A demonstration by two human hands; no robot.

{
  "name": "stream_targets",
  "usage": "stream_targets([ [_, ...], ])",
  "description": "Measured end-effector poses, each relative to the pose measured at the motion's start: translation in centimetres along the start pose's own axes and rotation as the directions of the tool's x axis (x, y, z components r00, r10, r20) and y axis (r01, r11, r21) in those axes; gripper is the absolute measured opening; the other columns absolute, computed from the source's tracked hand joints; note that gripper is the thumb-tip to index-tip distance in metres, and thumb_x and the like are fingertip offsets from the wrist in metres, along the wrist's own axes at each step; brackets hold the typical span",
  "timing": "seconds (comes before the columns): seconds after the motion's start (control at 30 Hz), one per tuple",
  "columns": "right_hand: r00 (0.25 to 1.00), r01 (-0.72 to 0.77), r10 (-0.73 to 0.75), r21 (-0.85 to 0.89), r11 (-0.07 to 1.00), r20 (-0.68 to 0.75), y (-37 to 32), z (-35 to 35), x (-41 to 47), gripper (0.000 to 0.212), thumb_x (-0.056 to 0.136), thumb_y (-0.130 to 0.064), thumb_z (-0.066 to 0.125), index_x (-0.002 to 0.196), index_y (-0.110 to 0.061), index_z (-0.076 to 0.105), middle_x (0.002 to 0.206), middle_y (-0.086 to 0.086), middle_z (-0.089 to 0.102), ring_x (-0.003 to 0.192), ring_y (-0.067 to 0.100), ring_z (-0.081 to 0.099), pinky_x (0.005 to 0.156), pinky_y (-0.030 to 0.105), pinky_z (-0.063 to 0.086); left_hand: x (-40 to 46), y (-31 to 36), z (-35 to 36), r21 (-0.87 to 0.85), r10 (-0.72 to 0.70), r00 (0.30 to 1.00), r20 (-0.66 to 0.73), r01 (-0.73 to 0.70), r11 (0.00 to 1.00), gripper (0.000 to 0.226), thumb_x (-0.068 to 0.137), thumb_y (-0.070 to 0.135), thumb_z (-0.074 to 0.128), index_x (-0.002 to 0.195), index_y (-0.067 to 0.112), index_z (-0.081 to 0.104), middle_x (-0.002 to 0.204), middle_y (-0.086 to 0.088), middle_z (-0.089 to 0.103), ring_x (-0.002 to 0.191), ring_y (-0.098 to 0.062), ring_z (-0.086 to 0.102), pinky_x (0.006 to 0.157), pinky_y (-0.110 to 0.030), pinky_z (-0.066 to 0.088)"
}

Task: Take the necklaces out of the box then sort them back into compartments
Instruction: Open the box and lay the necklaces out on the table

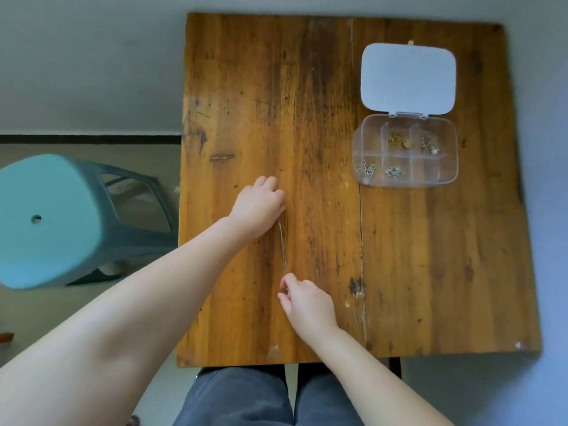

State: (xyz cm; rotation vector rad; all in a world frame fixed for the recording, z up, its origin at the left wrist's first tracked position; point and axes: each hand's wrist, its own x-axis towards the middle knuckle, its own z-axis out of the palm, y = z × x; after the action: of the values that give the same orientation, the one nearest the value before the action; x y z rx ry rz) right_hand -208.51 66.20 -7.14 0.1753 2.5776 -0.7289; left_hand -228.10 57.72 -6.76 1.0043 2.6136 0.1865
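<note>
A thin silver necklace chain (282,245) is stretched straight on the wooden table (430,256). My left hand (258,207) pinches its far end, and my right hand (304,302) pinches its near end. A clear plastic compartment box (405,150) stands open at the right back of the table, its white lid (408,76) folded away from me. Two gold necklaces lie in the back middle (399,140) and back right (429,145) compartments. Two silver ones lie in the front left (366,170) and front middle (394,171) compartments.
A teal plastic stool (52,219) stands on the floor left of the table. My knees in dark trousers (267,398) show below the table's near edge. A dark knot (356,285) marks the wood right of my right hand.
</note>
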Motion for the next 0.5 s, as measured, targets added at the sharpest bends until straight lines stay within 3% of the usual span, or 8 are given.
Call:
stream_targets([
  [0.07, 0.997, 0.054, -0.054, 0.009, 0.999, 0.062, 0.2, -0.7, 0.0, 0.023, 0.095, -0.034, 0.049, 0.113, -0.02, 0.049, 0.083, -0.001, 0.064, 0.071, 0.014, 0.058, 0.061, 0.034, 0.056, 0.2, 0.2, 0.1, 0.032, -0.006, 1.0, -0.007, 0.006, 0.999, 0.019, 0.091, 0.022, 0.052, 0.095, 0.003, 0.055, 0.102, -0.016, 0.051, 0.095, -0.032, 0.045, 0.064, -0.038, 0.035],
  [0.17, 0.986, 0.06, -0.087, 0.179, 0.982, 0.146, 1.4, -3.8, 0.4, 0.029, 0.094, -0.038, 0.049, 0.12, -0.024, 0.047, 0.077, -0.01, 0.059, 0.067, 0.007, 0.056, 0.061, 0.026, 0.053, 1.0, 1.7, -0.4, 0.025, -0.003, 0.998, -0.058, 0.005, 1.0, 0.022, 0.09, 0.021, 0.054, 0.106, 0.006, 0.051, 0.105, -0.015, 0.052, 0.095, -0.032, 0.047, 0.071, -0.041, 0.041],
  [0.23, 0.999, 0.023, -0.032, 0.285, 0.958, 0.025, 3.2, -7.6, 1.8, 0.023, 0.093, -0.035, 0.051, 0.113, -0.025, 0.053, 0.076, -0.011, 0.06, 0.065, 0.007, 0.055, 0.058, 0.027, 0.048, 2.2, 3.8, -1.0, -0.06, 0.027, 0.995, -0.093, -0.033, 0.998, 0.03, 0.089, 0.021, 0.056, 0.115, 0.008, 0.049, 0.104, -0.014, 0.054, 0.096, -0.034, 0.05, 0.072, -0.042, 0.043],
  [0.3, 0.972, -0.012, 0.087, 0.323, 0.946, -0.22, 6.6, -12.5, 4.5, 0.014, 0.091, -0.023, 0.053, 0.103, -0.022, 0.062, 0.084, -0.003, 0.066, 0.071, 0.014, 0.056, 0.063, 0.031, 0.045, 3.8, 6.8, -1.5, -0.149, 0.053, 0.992, -0.118, -0.071, 0.986, 0.039, 0.087, 0.021, 0.058, 0.123, 0.011, 0.046, 0.102, -0.014, 0.056, 0.095, -0.034, 0.052, 0.071, -0.042, 0.044],
  [0.37, 0.92, -0.044, 0.143, 0.266, 0.963, -0.366, 10.3, -17.6, 7.9, 0.017, 0.093, -0.017, 0.05, 0.103, -0.016, 0.065, 0.097, 0.004, 0.067, 0.078, 0.017, 0.057, 0.064, 0.029, 0.042, 5.4, 9.4, -1.6, -0.197, 0.041, 0.989, -0.142, -0.069, 0.978, 0.046, 0.088, 0.022, 0.058, 0.13, 0.015, 0.042, 0.102, -0.013, 0.057, 0.093, -0.032, 0.052, 0.068, -0.039, 0.043],
  [0.5, 0.949, -0.109, 0.061, -0.14, 0.984, -0.309, 15.9, -24.3, 14.5, 0.032, 0.096, -0.026, 0.046, 0.124, -0.016, 0.058, 0.114, 0.012, 0.062, 0.096, 0.029, 0.059, 0.067, 0.03, 0.039, 7.5, 11.7, -1.3, -0.254, -0.055, 0.984, -0.169, 0.01, 0.967, 0.03, 0.09, 0.026, 0.056, 0.117, 0.014, 0.054, 0.1, -0.01, 0.058, 0.092, -0.029, 0.053, 0.062, -0.034, 0.04],
])
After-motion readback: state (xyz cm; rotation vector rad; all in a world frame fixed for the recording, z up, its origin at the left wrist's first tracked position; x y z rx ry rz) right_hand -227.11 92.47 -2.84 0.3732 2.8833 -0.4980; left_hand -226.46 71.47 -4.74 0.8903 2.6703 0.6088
